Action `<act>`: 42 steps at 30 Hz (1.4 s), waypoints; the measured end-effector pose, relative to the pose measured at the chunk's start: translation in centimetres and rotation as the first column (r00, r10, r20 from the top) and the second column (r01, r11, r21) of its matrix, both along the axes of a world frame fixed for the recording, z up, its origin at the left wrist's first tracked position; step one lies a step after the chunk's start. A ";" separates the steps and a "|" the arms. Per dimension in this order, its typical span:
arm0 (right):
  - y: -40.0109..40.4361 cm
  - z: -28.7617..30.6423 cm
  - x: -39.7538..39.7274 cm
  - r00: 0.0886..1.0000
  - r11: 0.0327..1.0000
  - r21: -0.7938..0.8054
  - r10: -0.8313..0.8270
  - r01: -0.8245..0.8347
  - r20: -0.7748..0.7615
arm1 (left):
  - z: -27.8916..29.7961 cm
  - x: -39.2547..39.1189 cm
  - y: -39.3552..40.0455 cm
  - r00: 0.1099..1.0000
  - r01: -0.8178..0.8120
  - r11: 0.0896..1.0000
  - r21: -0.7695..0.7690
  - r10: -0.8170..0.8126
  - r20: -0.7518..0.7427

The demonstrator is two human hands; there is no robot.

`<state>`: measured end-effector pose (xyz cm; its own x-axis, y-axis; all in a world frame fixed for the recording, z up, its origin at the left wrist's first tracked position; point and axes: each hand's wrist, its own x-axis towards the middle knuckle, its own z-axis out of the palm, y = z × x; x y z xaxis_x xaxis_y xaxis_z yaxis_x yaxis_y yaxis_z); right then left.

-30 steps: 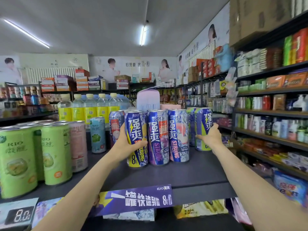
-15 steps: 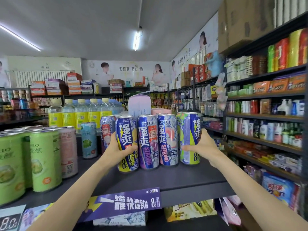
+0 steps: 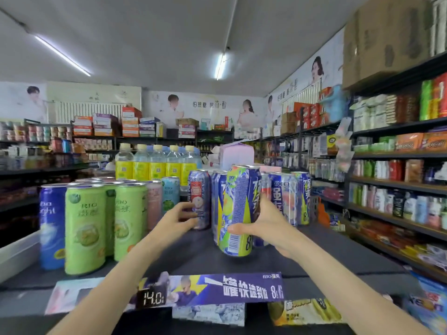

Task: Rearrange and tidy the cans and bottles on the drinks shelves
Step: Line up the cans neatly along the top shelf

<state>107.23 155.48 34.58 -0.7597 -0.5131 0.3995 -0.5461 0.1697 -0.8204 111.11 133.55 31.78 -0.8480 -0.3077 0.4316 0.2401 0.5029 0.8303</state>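
My right hand [image 3: 266, 228] grips a lime-and-purple can [image 3: 238, 209], held tilted just above the dark shelf top [image 3: 326, 250], in front of the row of tall purple cans. Right behind it stands a yellow-and-blue can [image 3: 217, 201]. More purple cans [image 3: 283, 199] stand to its right. My left hand [image 3: 174, 221] holds nothing; its loosely bent fingers reach the left side of a purple can with a red label [image 3: 199, 197].
Green RIO cans [image 3: 84, 228], a blue can [image 3: 52, 223], a pink can [image 3: 154, 204] and a teal can [image 3: 170, 194] fill the shelf's left side. Yellow-labelled bottles [image 3: 157, 165] stand behind. A purple price strip [image 3: 217, 288] runs along the front edge. Stocked shelves [image 3: 399, 189] line the right.
My right hand has carried the lime can from the right end of the row to the front of it. My left hand has let go of the yellow-and-blue can and shifted left.
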 end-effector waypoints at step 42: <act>10.5 0.2 -17.4 0.833 0.833 0.001 -0.553 0.553 -0.029 | 3.4 -4.3 8.6 0.756 -0.521 0.852 -0.062 0.426 -0.497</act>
